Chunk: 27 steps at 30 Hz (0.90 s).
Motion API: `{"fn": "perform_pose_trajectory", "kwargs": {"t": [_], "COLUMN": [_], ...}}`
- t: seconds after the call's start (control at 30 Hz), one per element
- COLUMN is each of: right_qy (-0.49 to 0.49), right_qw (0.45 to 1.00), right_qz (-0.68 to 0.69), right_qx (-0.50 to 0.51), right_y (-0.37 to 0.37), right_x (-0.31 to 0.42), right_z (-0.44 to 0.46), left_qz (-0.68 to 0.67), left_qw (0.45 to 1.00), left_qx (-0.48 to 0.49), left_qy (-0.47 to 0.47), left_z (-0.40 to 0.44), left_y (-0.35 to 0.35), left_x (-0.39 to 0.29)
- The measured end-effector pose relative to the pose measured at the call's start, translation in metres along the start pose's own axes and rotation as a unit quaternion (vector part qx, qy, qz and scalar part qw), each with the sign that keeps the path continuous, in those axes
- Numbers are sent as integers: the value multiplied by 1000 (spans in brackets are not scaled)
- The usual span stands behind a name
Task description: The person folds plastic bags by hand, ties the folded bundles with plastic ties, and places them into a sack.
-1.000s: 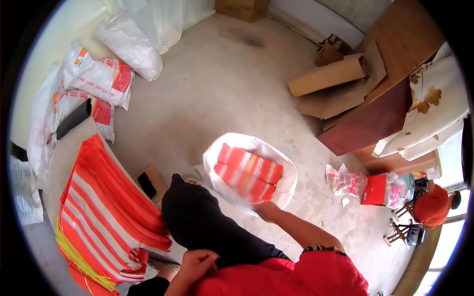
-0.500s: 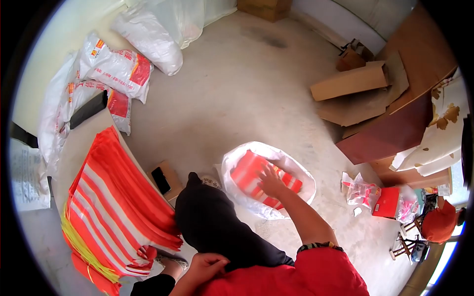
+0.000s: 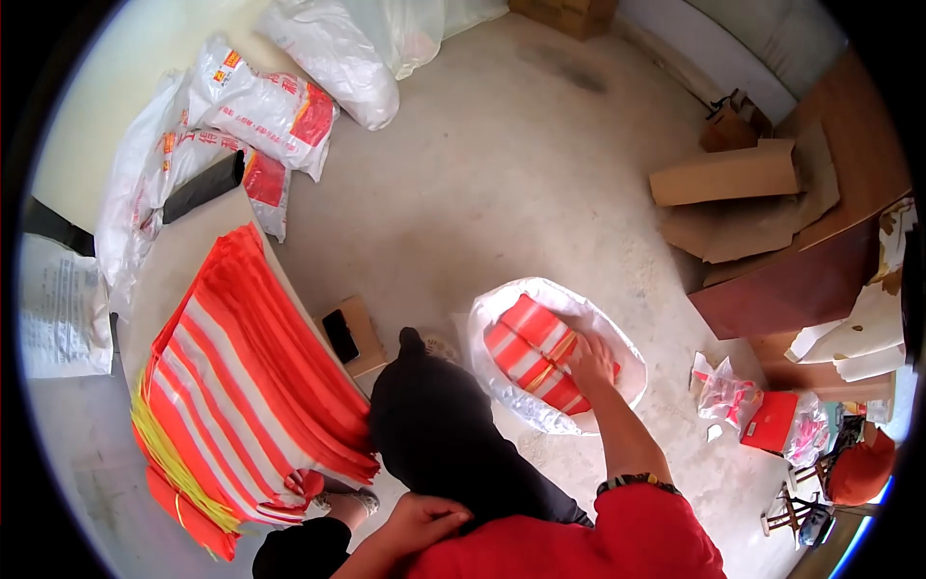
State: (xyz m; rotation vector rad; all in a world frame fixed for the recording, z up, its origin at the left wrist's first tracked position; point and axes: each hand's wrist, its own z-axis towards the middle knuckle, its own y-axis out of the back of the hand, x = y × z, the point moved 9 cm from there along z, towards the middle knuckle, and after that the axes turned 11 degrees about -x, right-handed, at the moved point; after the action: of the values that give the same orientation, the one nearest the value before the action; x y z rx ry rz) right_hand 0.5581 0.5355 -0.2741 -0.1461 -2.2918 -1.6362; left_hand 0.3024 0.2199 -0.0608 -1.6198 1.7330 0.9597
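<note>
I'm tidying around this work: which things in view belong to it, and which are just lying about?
In the work:
right hand, on the striped bundle
white sack, holding the bundle
probably the striped stack and yellow strands

Apparently lying about:
dark phone
opened cardboard
printed bags
red box

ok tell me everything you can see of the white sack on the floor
The white sack sits on the floor, right of the dark-trousered leg, its oval mouth open upward. It looks like thin, creased plastic, shiny on the near side. Inside lies striped red-and-white material, with the right hand resting on it.
</note>
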Motion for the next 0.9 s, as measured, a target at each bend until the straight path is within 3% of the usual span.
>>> {"fn": "perform_pose_trajectory", "kwargs": {"t": [0.03,0.1,0.17,0.27,0.3,0.33,0.47,0.5,0.53,0.57,0.63,0.7,0.73,0.77,0.83,0.9], "right_qy": [-8,16,27,-4,-15,25,185,184,254,301,306,398,452,504,546,677], "right_qw": [998,1000,997,997,997,996,974,965,946,918,895,857,848,835,835,730], "right_qz": [-40,-13,-38,-78,13,-37,94,156,145,189,293,310,258,205,59,-46], "right_qx": [-47,13,63,5,-79,-80,-89,-98,-138,-174,-141,-109,-99,-89,-35,-79], "right_y": [-25,-79,-85,-77,-55,-45,-7,22,33,52,104,142,149,153,150,124], "right_x": [-43,-97,-94,-81,-62,-43,44,84,108,143,239,333,375,415,494,538], "right_z": [-11,-23,-28,-11,-3,1,40,35,44,42,10,-41,-69,-101,-181,-242], "left_qz": [7,15,17,-39,-35,-32,63,53,32,-7,113,127,88,205,249,324], "left_qw": [1000,1000,999,998,998,998,988,981,985,970,892,838,833,749,716,702], "left_qx": [-3,6,0,42,39,40,-43,-91,-107,-168,-350,-470,-520,-602,-628,-620], "left_qy": [-12,-19,-36,-15,-20,-25,-133,-161,-135,-178,-264,-247,-168,-186,-176,-135], "left_z": [0,2,-1,-6,-11,-15,-52,-64,-73,-86,-124,-161,-175,-198,-217,-216], "left_y": [0,-5,-5,-9,-8,-7,31,50,68,93,154,214,243,265,296,312], "left_x": [-2,7,9,15,12,7,-13,-14,-5,0,7,18,38,31,43,51]}}
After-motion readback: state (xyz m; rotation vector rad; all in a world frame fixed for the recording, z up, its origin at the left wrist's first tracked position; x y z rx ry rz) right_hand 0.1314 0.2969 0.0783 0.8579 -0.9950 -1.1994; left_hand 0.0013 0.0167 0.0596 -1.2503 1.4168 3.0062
